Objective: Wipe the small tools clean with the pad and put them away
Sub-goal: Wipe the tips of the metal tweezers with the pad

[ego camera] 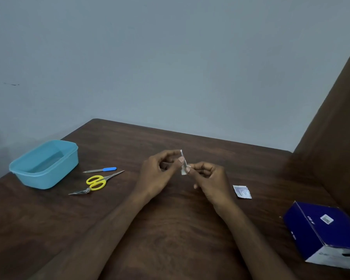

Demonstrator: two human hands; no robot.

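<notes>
Beside the empty blue tub (43, 164), both hands' (157, 170) (208, 178) grip pinching one pad (183, 164).

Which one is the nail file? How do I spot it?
Start at the blue tub on the table's left side. Three small tools lie just right of it, and the nail file is the farthest back. It alone has a blue handle; the scissors have yellow loops and the tweezers are bare metal.

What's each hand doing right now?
Left hand: pinching the top of the small white pad.
Right hand: pinching the pad's lower end.
</notes>
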